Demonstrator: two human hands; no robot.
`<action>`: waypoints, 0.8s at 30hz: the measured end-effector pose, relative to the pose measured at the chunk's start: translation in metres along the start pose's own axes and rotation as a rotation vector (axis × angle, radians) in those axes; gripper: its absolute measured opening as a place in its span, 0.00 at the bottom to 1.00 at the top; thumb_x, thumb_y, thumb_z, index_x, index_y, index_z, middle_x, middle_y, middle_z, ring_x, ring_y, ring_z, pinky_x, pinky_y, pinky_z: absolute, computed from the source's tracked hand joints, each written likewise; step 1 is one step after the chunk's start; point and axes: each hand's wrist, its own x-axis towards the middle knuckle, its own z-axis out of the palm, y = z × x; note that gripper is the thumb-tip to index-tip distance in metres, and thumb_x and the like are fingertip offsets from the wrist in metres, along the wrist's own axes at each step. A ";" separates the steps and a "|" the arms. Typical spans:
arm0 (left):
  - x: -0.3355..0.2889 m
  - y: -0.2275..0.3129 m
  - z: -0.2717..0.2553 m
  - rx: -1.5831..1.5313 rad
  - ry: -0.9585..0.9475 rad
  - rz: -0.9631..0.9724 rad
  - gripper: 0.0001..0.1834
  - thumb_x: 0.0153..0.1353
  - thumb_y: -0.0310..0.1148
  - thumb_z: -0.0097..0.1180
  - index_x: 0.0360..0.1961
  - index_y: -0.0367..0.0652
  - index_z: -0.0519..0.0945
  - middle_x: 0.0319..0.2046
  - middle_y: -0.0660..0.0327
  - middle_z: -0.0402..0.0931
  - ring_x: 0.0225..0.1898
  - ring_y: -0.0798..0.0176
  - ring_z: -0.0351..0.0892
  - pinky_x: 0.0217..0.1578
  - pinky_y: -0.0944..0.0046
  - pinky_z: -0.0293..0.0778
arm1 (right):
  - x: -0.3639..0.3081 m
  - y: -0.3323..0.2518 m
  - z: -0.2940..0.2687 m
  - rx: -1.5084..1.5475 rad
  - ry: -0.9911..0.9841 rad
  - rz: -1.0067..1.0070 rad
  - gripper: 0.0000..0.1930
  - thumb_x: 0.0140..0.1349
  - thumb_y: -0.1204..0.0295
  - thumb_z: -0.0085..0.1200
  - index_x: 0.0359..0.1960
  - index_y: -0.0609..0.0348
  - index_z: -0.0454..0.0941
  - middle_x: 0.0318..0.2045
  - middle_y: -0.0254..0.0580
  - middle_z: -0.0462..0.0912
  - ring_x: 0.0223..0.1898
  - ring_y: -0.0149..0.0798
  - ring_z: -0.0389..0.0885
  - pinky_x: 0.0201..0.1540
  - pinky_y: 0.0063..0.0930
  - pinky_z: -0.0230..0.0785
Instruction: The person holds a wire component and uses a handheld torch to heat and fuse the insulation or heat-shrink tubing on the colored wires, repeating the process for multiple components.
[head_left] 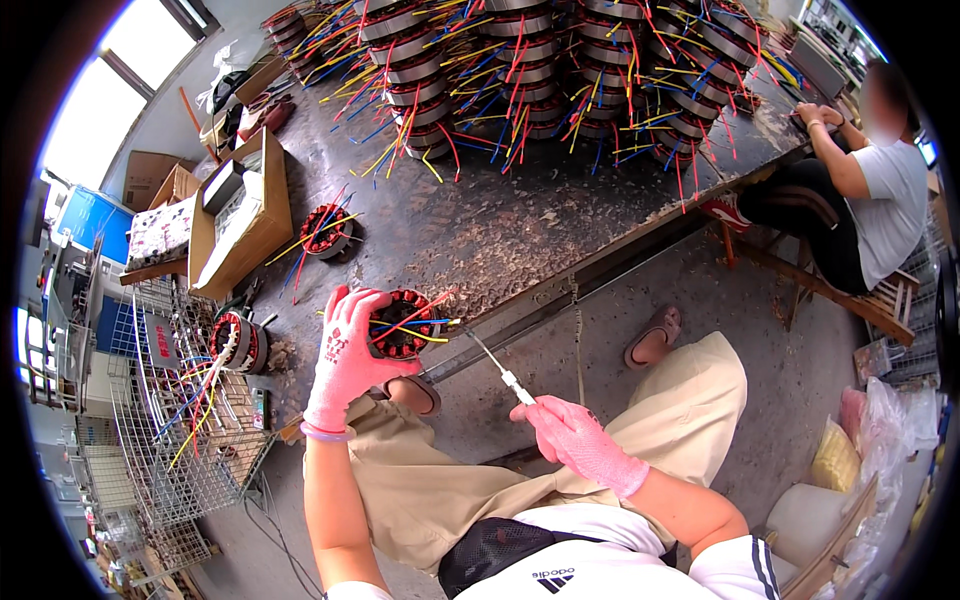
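My left hand [345, 350], in a pink glove, grips a round motor stator [405, 347] by its left side at the table's front edge. Red insulation lines the stator's ring, and red, yellow and blue lead wires stick out of it to the right. In front of the table, my pink-gloved right hand [575, 435] is closed on a slim tool with a white handle [516, 388]. The tool's thin shaft points up and left toward the ends of the wires; whether its tip touches them I cannot tell.
Another stator [328, 232] lies on the dark table [480, 230]; a further one [238, 343] sits at the left. Tall stacks of stators [530, 75] stand at the back. A wooden box [243, 215] and wire rack [160, 430] are at left. A seated person [880, 190] works at right.
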 end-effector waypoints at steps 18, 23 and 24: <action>0.000 -0.001 0.002 -0.008 0.021 0.007 0.45 0.27 0.42 0.78 0.52 0.42 0.73 0.51 0.55 0.74 0.58 0.49 0.70 0.69 0.42 0.49 | 0.002 0.007 -0.001 0.014 -0.003 -0.005 0.14 0.73 0.66 0.42 0.43 0.62 0.77 0.16 0.27 0.65 0.17 0.22 0.64 0.21 0.21 0.55; 0.000 -0.002 0.002 0.002 0.020 0.011 0.46 0.26 0.43 0.78 0.52 0.41 0.73 0.51 0.55 0.74 0.59 0.50 0.70 0.69 0.42 0.49 | 0.002 0.009 -0.001 -0.016 -0.001 -0.035 0.15 0.74 0.63 0.42 0.47 0.60 0.77 0.14 0.26 0.66 0.13 0.20 0.56 0.17 0.19 0.47; 0.000 -0.001 0.002 0.004 0.022 0.012 0.46 0.26 0.43 0.78 0.52 0.42 0.73 0.52 0.55 0.74 0.59 0.50 0.70 0.69 0.42 0.49 | 0.003 0.011 -0.001 0.000 0.001 -0.031 0.16 0.74 0.62 0.42 0.47 0.60 0.77 0.14 0.26 0.66 0.14 0.20 0.56 0.17 0.19 0.48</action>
